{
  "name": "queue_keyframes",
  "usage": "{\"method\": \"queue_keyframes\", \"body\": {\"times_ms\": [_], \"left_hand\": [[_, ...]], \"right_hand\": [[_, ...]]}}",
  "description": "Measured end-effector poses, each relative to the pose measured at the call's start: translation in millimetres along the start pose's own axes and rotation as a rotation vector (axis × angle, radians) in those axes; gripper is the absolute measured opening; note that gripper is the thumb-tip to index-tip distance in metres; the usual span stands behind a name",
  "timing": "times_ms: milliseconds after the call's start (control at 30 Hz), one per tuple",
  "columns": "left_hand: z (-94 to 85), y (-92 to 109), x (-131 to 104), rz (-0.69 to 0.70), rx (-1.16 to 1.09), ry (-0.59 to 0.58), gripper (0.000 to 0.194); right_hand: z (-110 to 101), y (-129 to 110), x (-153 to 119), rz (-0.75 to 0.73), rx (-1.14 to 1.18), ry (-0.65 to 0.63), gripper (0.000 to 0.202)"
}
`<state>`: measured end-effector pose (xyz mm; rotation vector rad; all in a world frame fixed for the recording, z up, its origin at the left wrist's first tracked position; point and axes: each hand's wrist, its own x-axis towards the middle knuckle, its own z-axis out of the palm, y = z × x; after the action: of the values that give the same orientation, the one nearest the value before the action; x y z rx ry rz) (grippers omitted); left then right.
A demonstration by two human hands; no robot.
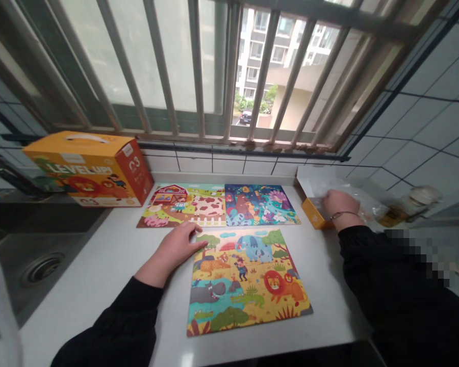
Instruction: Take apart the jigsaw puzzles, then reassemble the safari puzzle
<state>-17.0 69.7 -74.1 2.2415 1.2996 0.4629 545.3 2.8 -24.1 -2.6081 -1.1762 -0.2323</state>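
On the counter [172,321], our left hand [178,247] lay open at the lion puzzle [248,278], best kept light to spare its joins, while our right hand [340,203] curled (holding what, we couldn't tell) over the small box [315,214].

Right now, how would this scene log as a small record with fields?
left hand: open, at the upper-left corner of the colourful cardboard safari puzzle
right hand: at the small opened yellow cardboard box; whether it holds anything is hidden
behind safari puzzle: bright farm puzzle left, dark-blue forest puzzle right, side by side
back left: large orange cardboard carton, upright
surface: white countertop
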Motion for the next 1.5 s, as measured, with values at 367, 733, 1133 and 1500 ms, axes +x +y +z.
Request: {"method": "queue_keyframes", "body": {"times_ms": [367,733,1133,1500], "left_hand": [[-0.7,6,-3,0.013,0.004,-0.004,0.031],[4.5,2,-6,0.0,0.046,0.034,0.037],[-14.5,23,-4,-0.247,0.166,0.001,0.039],[-21.3,-5,1,-0.089,0.135,-0.063,0.047]], "right_hand": [[-4,-168,-79,-0.865,0.031,0.048,0.021],[3,-187,-136,-0.879,0.254,0.094,0.063],[8,-100,-184,-0.148,0.106,-0.288,0.04],[33,-125,-156,-0.252,0.376,-0.375,0.051]]}}
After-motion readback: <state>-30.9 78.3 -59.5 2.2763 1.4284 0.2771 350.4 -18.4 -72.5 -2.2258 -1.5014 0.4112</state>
